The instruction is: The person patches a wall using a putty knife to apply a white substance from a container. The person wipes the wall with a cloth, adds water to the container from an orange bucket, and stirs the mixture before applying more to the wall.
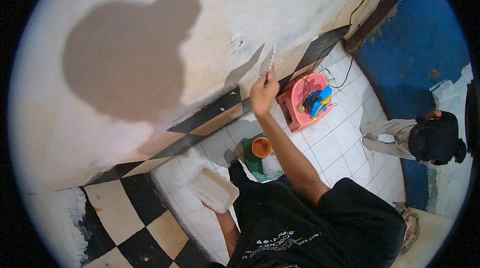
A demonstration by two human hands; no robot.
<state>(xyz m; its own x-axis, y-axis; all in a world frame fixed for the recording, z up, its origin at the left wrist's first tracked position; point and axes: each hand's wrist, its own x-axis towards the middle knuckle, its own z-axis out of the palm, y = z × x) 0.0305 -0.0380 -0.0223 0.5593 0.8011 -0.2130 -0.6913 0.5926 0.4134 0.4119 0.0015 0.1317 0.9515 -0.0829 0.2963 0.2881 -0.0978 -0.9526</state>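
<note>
White-edged scraper (267, 62) juts from outstretched right hand (264, 93).

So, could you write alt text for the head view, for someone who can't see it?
A person's right hand holds a flat blade near a patchy pale wall, while the left hand holds a shallow off-white tray. A large shadow falls across the wall; at right, another person stands near a worn blue wall.
</note>
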